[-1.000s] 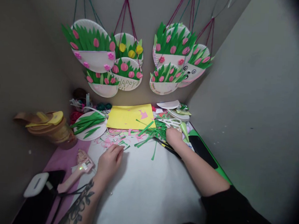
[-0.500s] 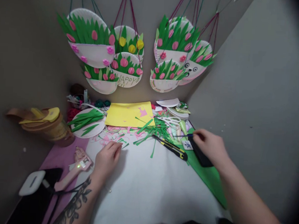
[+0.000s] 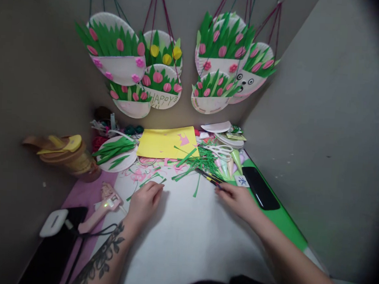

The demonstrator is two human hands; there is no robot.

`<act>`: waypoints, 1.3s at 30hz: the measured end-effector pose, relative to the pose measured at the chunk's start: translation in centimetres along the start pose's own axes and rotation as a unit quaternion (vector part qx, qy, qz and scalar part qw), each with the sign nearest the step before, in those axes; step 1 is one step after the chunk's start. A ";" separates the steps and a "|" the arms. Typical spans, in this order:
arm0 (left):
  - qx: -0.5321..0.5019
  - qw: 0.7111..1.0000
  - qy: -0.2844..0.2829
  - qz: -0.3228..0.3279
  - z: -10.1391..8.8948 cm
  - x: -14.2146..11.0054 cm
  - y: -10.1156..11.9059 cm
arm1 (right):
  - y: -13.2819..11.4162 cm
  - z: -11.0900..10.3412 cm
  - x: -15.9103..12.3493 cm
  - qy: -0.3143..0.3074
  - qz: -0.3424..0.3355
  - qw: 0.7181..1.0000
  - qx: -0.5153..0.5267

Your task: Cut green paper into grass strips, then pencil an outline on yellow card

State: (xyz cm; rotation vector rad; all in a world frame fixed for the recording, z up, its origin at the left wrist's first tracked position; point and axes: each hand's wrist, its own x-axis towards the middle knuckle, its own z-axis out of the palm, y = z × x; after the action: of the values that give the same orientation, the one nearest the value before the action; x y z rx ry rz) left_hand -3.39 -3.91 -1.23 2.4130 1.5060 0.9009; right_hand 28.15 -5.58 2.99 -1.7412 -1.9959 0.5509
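Observation:
My left hand point(image 3: 145, 201) rests on the white table surface point(image 3: 177, 235) with its fingers curled together. Whatever they may hold is too small to make out; a green paper scrap point(image 3: 163, 181) lies at the fingertips. To the right, my right hand point(image 3: 237, 200) is closed on a thin dark blue pen-like stick point(image 3: 218, 187), mostly hidden by the fingers. That hand is over the handle end of a black and yellow utility knife point(image 3: 210, 176). Ahead lie green paper strips point(image 3: 204, 159), white-handled scissors point(image 3: 222, 151) and a yellow sheet point(image 3: 163, 142) bearing pink scraps.
A paper plate point(image 3: 128, 163) with green paper leaves sits at left, near a pink glue gun point(image 3: 98, 215) with a lit light. A brown cup point(image 3: 79, 163) stands behind. On the right, a black phone point(image 3: 260, 188) lies on green paper point(image 3: 287, 225). Decorated plate baskets point(image 3: 117, 69) hang above.
My right hand has moved left and down from above the phone to the utility knife, uncovering the phone. My left hand stays curled in about the same place. The whole view has shifted slightly.

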 end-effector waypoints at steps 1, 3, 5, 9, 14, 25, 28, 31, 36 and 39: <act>0.002 1.000 0.000 0.001 0.0 0.0 0.0 | 0.3 -0.5 -0.3 0.038 0.004 0.999 0.004; 0.005 1.000 0.003 0.004 0.0 0.0 0.0 | 1.0 -1.5 -0.6 0.104 -0.018 0.994 -0.018; 0.007 1.000 0.000 0.008 0.0 0.1 0.0 | 1.6 -1.6 -0.4 0.100 -0.073 0.989 -0.084; 0.014 1.000 -0.013 0.014 0.1 0.0 0.0 | 3.4 1.2 0.6 0.006 -0.080 0.972 -0.222; 0.013 1.000 -0.017 0.001 0.2 -0.1 0.0 | 5.5 3.4 1.3 0.026 -0.075 0.973 -0.218; 0.004 0.999 -0.048 0.002 0.4 -0.1 -0.1 | 4.5 -1.7 7.3 0.115 -0.055 0.946 -0.298; 0.009 0.998 -0.063 0.003 0.4 -0.1 0.1 | 3.4 -1.8 12.2 0.048 0.011 0.924 -0.378; 0.015 0.997 -0.068 0.013 0.3 -0.3 0.2 | 2.9 -0.9 15.7 0.034 0.022 0.920 -0.390; 0.034 0.998 -0.059 0.019 0.0 -0.3 0.1 | 2.2 0.8 17.6 0.074 -0.004 0.926 -0.370; 0.036 0.997 -0.064 0.014 -0.2 -0.2 -0.1 | -0.2 2.9 17.9 0.048 -0.108 0.947 -0.298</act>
State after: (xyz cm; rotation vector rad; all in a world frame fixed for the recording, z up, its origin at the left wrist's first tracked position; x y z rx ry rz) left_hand -3.60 -4.07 -1.21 2.4953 1.4880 0.6931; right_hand 24.30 12.10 1.81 -1.7760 -2.3983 -0.2401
